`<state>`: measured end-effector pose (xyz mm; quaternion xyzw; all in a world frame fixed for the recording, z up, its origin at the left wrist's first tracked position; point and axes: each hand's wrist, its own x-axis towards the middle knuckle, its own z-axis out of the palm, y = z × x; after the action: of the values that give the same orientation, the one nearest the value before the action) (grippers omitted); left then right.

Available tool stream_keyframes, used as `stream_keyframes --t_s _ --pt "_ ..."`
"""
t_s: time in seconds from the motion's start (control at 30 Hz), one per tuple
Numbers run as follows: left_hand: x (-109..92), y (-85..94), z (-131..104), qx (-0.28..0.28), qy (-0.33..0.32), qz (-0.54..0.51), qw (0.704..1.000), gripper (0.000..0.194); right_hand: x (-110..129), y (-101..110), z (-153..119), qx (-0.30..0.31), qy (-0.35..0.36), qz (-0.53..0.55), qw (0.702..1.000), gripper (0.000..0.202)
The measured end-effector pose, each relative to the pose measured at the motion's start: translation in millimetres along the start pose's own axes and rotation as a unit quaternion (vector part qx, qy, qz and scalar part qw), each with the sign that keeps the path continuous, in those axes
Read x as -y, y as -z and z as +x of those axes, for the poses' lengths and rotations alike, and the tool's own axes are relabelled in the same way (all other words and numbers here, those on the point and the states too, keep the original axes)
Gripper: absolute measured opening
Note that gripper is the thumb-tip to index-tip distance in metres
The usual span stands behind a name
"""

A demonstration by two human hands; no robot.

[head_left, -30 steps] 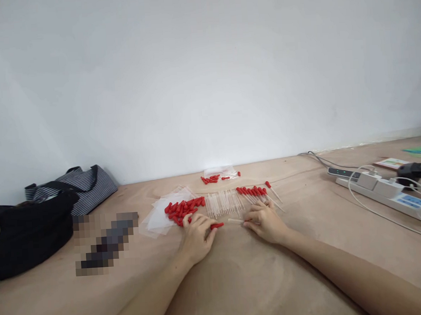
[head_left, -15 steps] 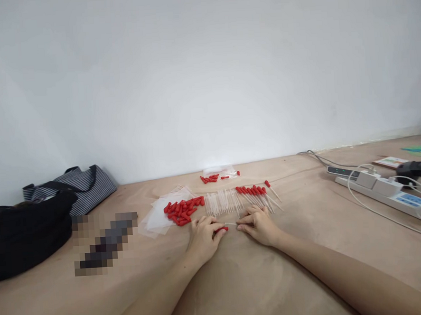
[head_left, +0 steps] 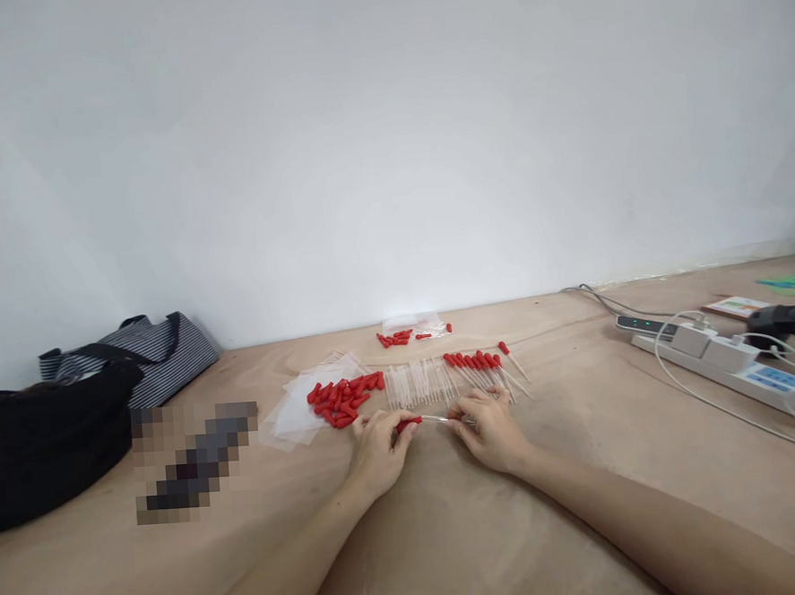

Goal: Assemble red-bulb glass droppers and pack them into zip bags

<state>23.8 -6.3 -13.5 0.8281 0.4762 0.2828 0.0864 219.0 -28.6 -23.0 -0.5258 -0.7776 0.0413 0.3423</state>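
My left hand pinches a red rubber bulb between thumb and fingers. A clear glass tube runs from the bulb's mouth to my right hand, whose closed fingertips grip it; whether it sits inside the bulb I cannot tell. Loose red bulbs lie heaped just beyond my left hand. Past the gap between the hands, bare glass tubes are laid side by side. Several droppers with red bulbs fitted lie in a slanted row beyond my right hand.
Clear plastic bags lie under and beside the bulb heap. More red bulbs lie near the wall by another bag. At right are a white power strip with cables and a dark device. A striped bag and black cloth lie left.
The red bulb and the glass tube, formerly apart and out of line, are now lined up end to end between my hands. Both hands have shifted only slightly.
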Motion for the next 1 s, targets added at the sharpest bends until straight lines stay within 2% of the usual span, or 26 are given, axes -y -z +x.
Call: stream_keyframes --t_s 0.17,0.33,0.63,0.73,0.83,1.0 --pt "3 -2.6 1 -0.012 -0.001 -0.016 1.000 0.019 1 0 -1 -0.003 0.055 -0.003 0.998 0.016" --pt "4 -2.7 1 -0.017 -0.020 -0.017 1.000 0.017 2 -3 -2 -0.010 0.073 0.012 0.997 0.016" --pt "-5 2.4 -4 -0.011 -0.051 -0.013 0.999 0.012 -1 -1 -1 -0.026 0.148 -0.057 0.987 0.025" --pt "-7 2.1 -5 -0.013 -0.061 -0.008 0.998 0.012 2 -3 -2 -0.040 0.148 -0.057 0.987 0.020" --pt "-7 3.0 -6 -0.029 -0.101 0.025 0.994 0.014 5 -4 -5 -0.051 0.139 -0.054 0.987 0.018" --pt "-5 5.0 -6 -0.091 -0.157 0.104 0.978 0.012 7 -5 -6 -0.053 0.125 -0.053 0.989 0.016"
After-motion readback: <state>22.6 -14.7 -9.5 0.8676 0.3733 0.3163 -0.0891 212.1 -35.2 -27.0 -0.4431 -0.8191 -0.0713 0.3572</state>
